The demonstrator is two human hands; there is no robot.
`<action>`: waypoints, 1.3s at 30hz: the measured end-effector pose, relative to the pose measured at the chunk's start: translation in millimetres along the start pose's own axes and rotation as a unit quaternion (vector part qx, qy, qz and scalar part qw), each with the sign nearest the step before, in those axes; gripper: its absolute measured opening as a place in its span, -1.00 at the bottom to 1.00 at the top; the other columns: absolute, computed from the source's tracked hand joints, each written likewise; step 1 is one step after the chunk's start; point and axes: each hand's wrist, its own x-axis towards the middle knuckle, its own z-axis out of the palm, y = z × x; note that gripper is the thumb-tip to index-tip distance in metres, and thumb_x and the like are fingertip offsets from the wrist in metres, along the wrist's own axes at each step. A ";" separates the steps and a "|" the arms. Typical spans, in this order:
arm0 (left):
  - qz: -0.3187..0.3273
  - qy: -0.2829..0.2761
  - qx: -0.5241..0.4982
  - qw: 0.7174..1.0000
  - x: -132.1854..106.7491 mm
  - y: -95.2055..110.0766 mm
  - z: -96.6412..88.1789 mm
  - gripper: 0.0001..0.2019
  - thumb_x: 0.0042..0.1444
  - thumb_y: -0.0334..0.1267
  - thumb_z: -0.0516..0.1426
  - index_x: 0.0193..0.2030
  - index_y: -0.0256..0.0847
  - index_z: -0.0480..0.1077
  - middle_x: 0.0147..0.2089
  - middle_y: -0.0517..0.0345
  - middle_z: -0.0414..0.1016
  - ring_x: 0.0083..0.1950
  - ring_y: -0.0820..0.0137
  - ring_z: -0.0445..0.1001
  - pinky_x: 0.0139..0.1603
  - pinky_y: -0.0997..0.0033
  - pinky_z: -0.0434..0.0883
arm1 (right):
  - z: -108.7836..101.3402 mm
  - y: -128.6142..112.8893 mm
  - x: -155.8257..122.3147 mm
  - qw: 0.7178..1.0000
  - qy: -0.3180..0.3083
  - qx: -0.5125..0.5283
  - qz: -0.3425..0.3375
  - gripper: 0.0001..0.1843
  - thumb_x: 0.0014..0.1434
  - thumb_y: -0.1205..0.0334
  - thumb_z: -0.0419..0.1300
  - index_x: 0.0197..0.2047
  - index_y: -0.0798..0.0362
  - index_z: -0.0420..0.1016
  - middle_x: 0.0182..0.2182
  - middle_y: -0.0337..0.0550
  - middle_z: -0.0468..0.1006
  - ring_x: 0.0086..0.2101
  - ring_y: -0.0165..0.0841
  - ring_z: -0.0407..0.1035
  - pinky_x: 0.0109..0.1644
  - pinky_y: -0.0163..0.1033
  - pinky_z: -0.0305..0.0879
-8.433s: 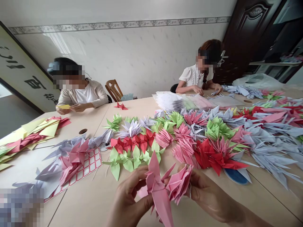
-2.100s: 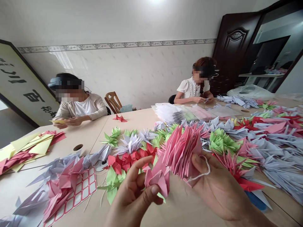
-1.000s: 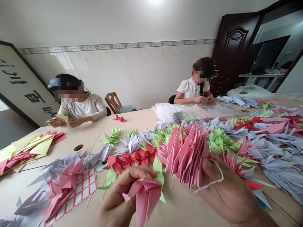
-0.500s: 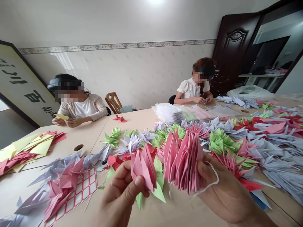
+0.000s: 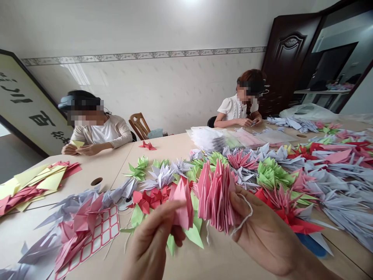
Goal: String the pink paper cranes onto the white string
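Note:
My left hand (image 5: 159,233) pinches a small pink origami crane (image 5: 183,206), with the index finger laid across its front. In my right hand (image 5: 262,229) is a thick stack of pink origami cranes (image 5: 217,198), pressed flat against one another with their points up. A thin white string (image 5: 247,210) loops from the stack by my right thumb, and another end hangs below it. The two hands are close together, with a narrow gap between the single crane and the stack. Green folded paper (image 5: 195,233) and red origami cranes (image 5: 153,197) lie just behind my left hand.
Pale purple cranes (image 5: 340,198) and green ones (image 5: 272,175) cover the right side. Left are pink cranes (image 5: 78,229), a red-grid sheet (image 5: 101,233) and yellow paper (image 5: 27,181). Plastic-wrapped paper (image 5: 205,139) stands at the back. Two people (image 5: 100,132) (image 5: 237,109) fold paper across the table.
My right hand and the pink stack have shifted left, closer to my left hand. My left thumb no longer shows on the crane's front; the index finger now lies over it.

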 end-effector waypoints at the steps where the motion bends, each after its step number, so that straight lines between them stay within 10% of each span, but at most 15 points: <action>1: 0.016 -0.003 0.015 1.000 -1.6 -0.8 1.6 -0.82 0.15 -0.14 0.18 -0.20 -0.07 0.59 -0.52 0.19 0.49 -0.46 0.45 0.43 -0.37 0.55 0.39 | 0.3 0.8 -0.4 1.000 0.000 -0.003 0.001 -0.86 0.20 0.21 0.24 -0.16 -0.13 0.59 -0.08 -0.33 0.57 -0.06 -0.46 0.44 0.11 -0.45 0.32; 6: 0.060 0.044 0.075 0.994 -13.2 -10.7 6.5 -0.84 0.04 -0.15 0.25 -0.23 -0.04 0.61 -0.24 0.08 0.61 -0.25 0.30 0.53 -0.20 0.45 0.46 | 0.9 4.8 -3.4 1.000 0.013 -0.010 0.004 -0.85 0.22 0.20 0.23 -0.14 -0.08 0.57 -0.16 -0.27 0.59 -0.14 -0.48 0.47 0.03 -0.45 0.36; 10: 0.125 -0.081 0.142 0.979 -13.2 -14.4 -1.0 -0.62 -0.10 -0.11 0.33 -0.09 -0.10 0.55 -0.13 -0.01 0.59 -0.18 0.21 0.53 -0.13 0.37 0.48 | 1.8 7.2 -4.9 1.000 0.005 -0.017 0.012 -0.82 0.22 0.22 0.22 -0.09 -0.08 0.55 -0.20 -0.20 0.59 -0.23 -0.43 0.47 -0.05 -0.35 0.40; 16: 0.125 -0.157 0.198 0.959 -3.3 -0.8 1.4 -0.79 0.19 -0.18 0.11 -0.41 -0.20 0.45 -0.42 0.10 0.48 -0.37 0.39 0.43 -0.30 0.49 0.40 | 0.3 6.9 -4.0 1.000 0.002 -0.017 0.001 -0.80 0.24 0.24 0.20 -0.07 -0.10 0.55 -0.25 -0.19 0.58 -0.26 -0.42 0.46 -0.08 -0.31 0.40; 39: 0.061 -0.111 0.207 0.970 2.1 11.3 -8.4 -0.76 0.20 -0.09 0.10 -0.41 -0.15 0.42 -0.43 0.19 0.48 -0.38 0.41 0.41 -0.33 0.57 0.32 | -5.9 4.1 -2.3 0.999 0.006 -0.032 -0.027 -0.82 0.22 0.24 0.23 -0.10 -0.16 0.54 -0.24 -0.30 0.57 -0.20 -0.54 0.44 -0.04 -0.50 0.36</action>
